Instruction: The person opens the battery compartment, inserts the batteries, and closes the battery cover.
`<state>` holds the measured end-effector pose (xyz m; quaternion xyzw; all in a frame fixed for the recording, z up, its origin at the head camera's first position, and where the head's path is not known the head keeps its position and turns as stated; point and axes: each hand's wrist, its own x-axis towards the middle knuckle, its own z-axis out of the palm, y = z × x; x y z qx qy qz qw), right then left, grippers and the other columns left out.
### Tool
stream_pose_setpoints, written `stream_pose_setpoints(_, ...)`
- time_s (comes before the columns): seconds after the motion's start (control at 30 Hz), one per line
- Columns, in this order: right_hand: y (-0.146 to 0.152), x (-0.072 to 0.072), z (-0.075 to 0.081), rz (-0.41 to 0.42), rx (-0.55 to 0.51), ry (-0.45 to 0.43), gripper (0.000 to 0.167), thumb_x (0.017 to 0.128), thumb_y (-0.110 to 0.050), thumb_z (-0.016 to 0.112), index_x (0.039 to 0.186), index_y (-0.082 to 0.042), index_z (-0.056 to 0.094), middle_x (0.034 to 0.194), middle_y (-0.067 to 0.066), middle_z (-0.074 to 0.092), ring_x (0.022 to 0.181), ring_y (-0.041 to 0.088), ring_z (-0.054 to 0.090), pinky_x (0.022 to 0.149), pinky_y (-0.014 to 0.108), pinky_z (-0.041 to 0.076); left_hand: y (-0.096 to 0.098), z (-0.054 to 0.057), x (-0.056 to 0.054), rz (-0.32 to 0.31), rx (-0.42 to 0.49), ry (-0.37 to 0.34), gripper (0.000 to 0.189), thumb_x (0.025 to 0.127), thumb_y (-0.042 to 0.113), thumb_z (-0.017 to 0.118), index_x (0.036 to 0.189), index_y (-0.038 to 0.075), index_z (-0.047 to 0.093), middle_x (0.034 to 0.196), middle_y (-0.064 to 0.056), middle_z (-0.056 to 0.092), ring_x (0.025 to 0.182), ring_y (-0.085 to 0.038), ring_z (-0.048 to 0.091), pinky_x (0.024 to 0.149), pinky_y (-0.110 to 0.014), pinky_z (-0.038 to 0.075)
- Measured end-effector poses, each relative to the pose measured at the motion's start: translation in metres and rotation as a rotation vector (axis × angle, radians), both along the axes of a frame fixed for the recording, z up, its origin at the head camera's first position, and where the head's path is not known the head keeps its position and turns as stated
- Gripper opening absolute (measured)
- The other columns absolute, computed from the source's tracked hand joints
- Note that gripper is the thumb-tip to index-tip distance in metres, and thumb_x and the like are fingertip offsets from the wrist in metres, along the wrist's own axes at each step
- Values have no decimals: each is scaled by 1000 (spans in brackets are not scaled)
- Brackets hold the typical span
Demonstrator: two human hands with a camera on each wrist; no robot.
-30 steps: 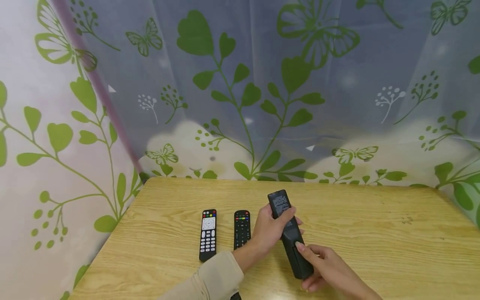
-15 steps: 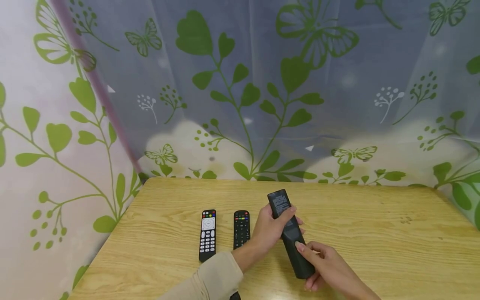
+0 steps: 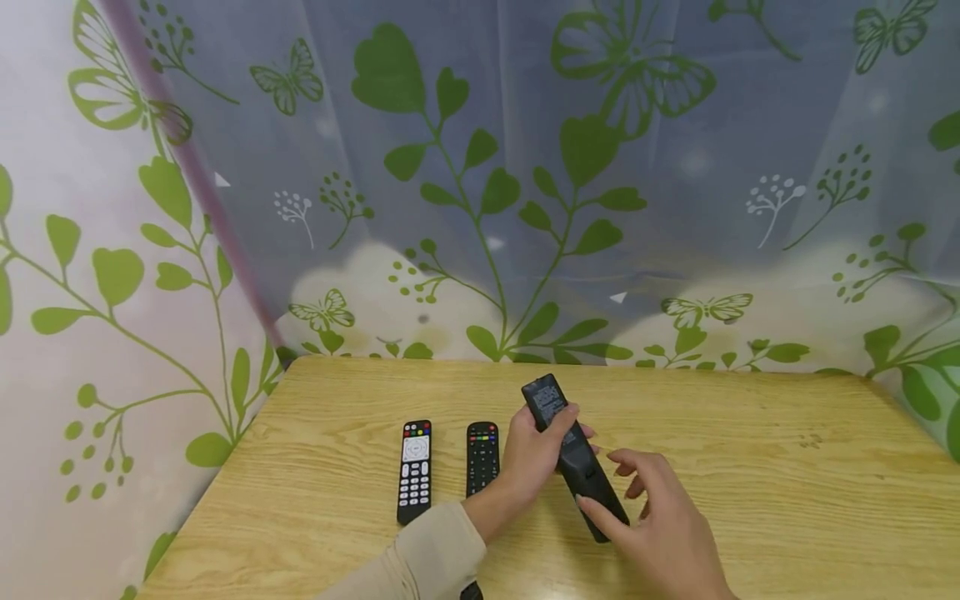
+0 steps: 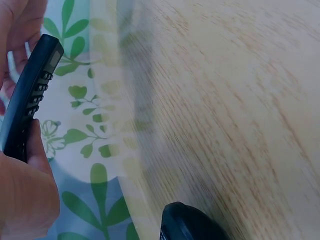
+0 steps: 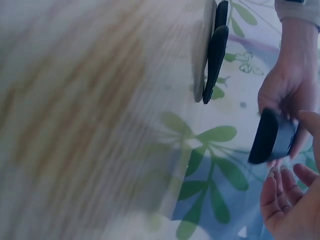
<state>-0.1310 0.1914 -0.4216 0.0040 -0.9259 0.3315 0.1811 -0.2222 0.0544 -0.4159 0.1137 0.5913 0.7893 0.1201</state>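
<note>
My left hand (image 3: 528, 454) grips a black remote control (image 3: 579, 467) by its upper half, thumb across the back, which faces up with a printed label. Its buttons show from the side in the left wrist view, on the same remote control (image 4: 30, 95). My right hand (image 3: 667, 517) is at the lower end, thumb lying over the battery cover area, where a small latch notch shows. The other fingers of the right hand stand spread off to the right, away from the remote. In the right wrist view, the remote's end (image 5: 272, 137) hangs just above those fingers.
Left of my hands, a black remote with white buttons (image 3: 416, 473) and another with dark buttons (image 3: 482, 457) lie on the wooden table (image 3: 750, 467). My left forearm partly covers the second. A leaf-patterned curtain (image 3: 465, 250) stands behind the table.
The right hand's fingers have come away from the remote's side and spread, its thumb shifting left. The remote has moved slightly left and up. Its cover seam gap, visible at first, no longer shows.
</note>
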Motion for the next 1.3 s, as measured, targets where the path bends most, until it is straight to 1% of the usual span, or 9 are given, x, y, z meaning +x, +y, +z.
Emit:
stream_pose_setpoints(0.1,-5,2,-2,25,142,165,54,69,-39,86,112,-16,64,99,0,54,72,12,53,50,24,45,-1,-1,0,3,-2,-5,34,98,27,56,120,1,50,90,-15,67,81,-29,70,71,-37,59)
stream_pose_setpoints(0.27,-9,0,-6,40,285,281,56,63,-31,90,112,-16,67,100,3,54,78,16,56,51,29,51,0,-1,0,-3,7,-8,35,99,27,55,121,1,49,91,-16,67,81,-30,69,70,-37,59)
stream_pose_setpoints(0.4,-8,-1,-8,39,321,325,54,62,-25,90,110,-16,68,102,4,55,80,18,56,48,29,50,0,-2,0,6,7,-16,35,99,27,55,121,0,49,90,-15,67,81,-30,69,69,-36,59)
stream_pose_setpoints(0.6,-9,-1,-6,51,341,346,52,62,-24,90,109,-17,69,107,2,58,82,18,57,51,31,52,0,-4,0,9,-10,-35,38,99,28,54,125,1,48,91,-14,68,81,-29,69,68,-35,59)
stream_pose_setpoints(0.8,-10,-1,-3,40,413,363,51,64,-24,88,111,-16,71,107,1,62,83,20,59,43,27,48,-2,-3,0,1,-18,-34,37,101,29,50,124,1,47,93,-13,67,83,-29,69,68,-36,59)
stream_pose_setpoints(0.97,-11,-1,0,16,403,290,46,68,-24,84,112,-15,71,107,0,65,84,21,61,43,32,51,-2,-3,0,-11,-15,-37,36,101,29,50,124,1,47,98,-15,66,86,-29,69,69,-38,59)
stream_pose_setpoints(1.13,-9,-3,5,47,302,177,45,72,-20,82,115,-10,70,108,5,67,88,25,66,49,35,55,-4,-4,-1,-22,10,-64,45,97,35,55,126,1,48,102,-17,65,88,-30,68,72,-43,58)
stream_pose_setpoints(1.23,-7,-4,8,80,143,37,45,77,-17,79,119,-9,67,112,7,66,92,26,66,55,32,57,-6,-5,-1,-27,13,-61,49,96,45,54,119,2,52,102,-17,66,85,-29,68,72,-44,58)
stream_pose_setpoints(1.3,-6,-6,11,102,-40,-82,44,81,-13,76,123,-8,65,116,10,64,95,26,65,60,29,58,-7,-7,-1,-25,9,-56,52,95,50,52,115,3,55,102,-16,66,83,-28,68,72,-43,58)
